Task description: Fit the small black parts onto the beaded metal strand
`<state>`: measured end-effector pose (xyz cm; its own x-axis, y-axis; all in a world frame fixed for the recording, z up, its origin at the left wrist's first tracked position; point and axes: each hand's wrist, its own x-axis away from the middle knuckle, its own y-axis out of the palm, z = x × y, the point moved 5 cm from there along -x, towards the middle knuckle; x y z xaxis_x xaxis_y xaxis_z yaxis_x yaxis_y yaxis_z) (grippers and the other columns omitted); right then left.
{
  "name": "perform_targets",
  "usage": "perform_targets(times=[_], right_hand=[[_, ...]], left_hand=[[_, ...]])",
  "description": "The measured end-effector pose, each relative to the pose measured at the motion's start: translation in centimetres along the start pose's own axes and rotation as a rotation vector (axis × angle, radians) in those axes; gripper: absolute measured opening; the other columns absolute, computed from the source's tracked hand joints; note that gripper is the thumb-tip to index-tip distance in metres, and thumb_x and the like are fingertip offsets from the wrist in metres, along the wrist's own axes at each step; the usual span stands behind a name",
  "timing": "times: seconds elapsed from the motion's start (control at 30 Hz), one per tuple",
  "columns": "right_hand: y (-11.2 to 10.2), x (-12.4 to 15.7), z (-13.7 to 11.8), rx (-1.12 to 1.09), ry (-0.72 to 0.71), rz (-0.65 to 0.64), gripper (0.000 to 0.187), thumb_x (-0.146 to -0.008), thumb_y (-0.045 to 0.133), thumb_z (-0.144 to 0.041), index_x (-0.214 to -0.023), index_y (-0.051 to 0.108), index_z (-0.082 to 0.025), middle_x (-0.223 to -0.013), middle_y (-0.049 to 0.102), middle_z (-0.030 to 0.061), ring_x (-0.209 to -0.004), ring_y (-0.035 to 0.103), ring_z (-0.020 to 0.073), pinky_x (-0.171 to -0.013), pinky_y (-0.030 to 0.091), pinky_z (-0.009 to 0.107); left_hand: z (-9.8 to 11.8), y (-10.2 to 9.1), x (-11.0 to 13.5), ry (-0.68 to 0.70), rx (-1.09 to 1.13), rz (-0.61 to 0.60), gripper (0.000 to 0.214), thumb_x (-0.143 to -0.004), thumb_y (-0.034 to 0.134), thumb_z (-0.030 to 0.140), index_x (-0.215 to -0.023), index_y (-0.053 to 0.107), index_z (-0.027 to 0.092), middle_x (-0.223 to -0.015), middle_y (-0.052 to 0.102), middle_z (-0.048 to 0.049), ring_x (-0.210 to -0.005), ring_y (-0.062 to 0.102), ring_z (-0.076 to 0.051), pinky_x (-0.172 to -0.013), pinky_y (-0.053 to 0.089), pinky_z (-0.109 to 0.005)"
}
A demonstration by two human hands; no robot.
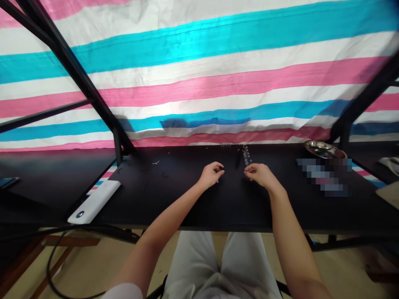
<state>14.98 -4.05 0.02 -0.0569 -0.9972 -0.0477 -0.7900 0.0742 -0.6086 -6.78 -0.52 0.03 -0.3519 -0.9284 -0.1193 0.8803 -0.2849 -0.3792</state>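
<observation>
Hands above black table. Left hand left of bead strand, fingers pinched shut; held item too small to tell. Right hand just beside strand, fingertips pinched likewise. Steel bowl well right of strand.

Makeshift work stall, not a fitted room: striped tarpaulin hangs beyond the left grip and right grip, black metal frame stands outboard of each, plain black desk lies beneath both.
</observation>
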Motion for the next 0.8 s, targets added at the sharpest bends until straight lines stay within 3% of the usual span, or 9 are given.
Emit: perform_targets(times=[0.17,0.3,0.4,0.63,0.8], right_hand=[[-1.0,0.2,0.4,0.184,0.102,0.046,0.014,-0.065,0.06,-0.018,-0.077,0.065,-0.014,-0.061,0.064,0.0017,-0.045,0.056,0.0095,-0.049,0.042,0.019],[-1.0,0.0,0.6,0.288,0.14,0.088,0.013,-0.067,0.059,-0.019,-0.076,0.066,-0.014,-0.063,0.065,0.0038,-0.049,0.057,0.0106,-0.053,0.042,0.02],[-0.6,-0.2,0.5,0.358,0.158,0.1,0.013,-0.069,0.058,-0.023,-0.075,0.067,-0.015,-0.062,0.065,0.0045,-0.053,0.058,0.0126,-0.054,0.04,0.021],[-0.3,-0.4,0.8,0.445,0.149,0.123,0.018,-0.07,0.061,-0.033,-0.078,0.069,-0.018,-0.067,0.065,0.0057,-0.064,0.06,0.0168,-0.057,0.038,0.024],[-0.6,-0.3,1.8,0.361,0.132,0.035,0.035,-0.063,0.068,-0.039,-0.091,0.067,-0.018,-0.07,0.065,0.0032,-0.066,0.06,0.0163,-0.057,0.039,0.023]], left_hand=[[0.1,3.1,-2.2,-0.058,-0.179,-0.106,0.019,-0.075,0.059,0.023,-0.094,0.058,0.017,-0.075,0.064,0.0012,-0.038,0.05,-0.005,-0.043,0.041,-0.019],[0.5,4.8,-3.8,-0.037,-0.386,-0.047,0.02,-0.072,0.063,0.025,-0.091,0.062,0.018,-0.073,0.066,-0.0001,-0.066,0.061,-0.012,-0.064,0.046,-0.022],[0.8,5.5,-4.3,-0.052,-0.482,-0.028,0.021,-0.072,0.062,0.028,-0.091,0.063,0.02,-0.079,0.067,-0.0016,-0.079,0.062,-0.016,-0.072,0.046,-0.025],[1.1,5.6,-4.8,-0.134,-0.657,-0.114,0.027,-0.069,0.063,0.038,-0.091,0.064,0.022,-0.097,0.065,-0.0061,-0.092,0.06,-0.022,-0.075,0.046,-0.029],[2.2,4.4,-3.6,-0.157,-0.748,-0.168,0.041,-0.062,0.068,0.047,-0.094,0.062,0.022,-0.102,0.063,-0.0072,-0.096,0.059,-0.025,-0.076,0.047,-0.032]])
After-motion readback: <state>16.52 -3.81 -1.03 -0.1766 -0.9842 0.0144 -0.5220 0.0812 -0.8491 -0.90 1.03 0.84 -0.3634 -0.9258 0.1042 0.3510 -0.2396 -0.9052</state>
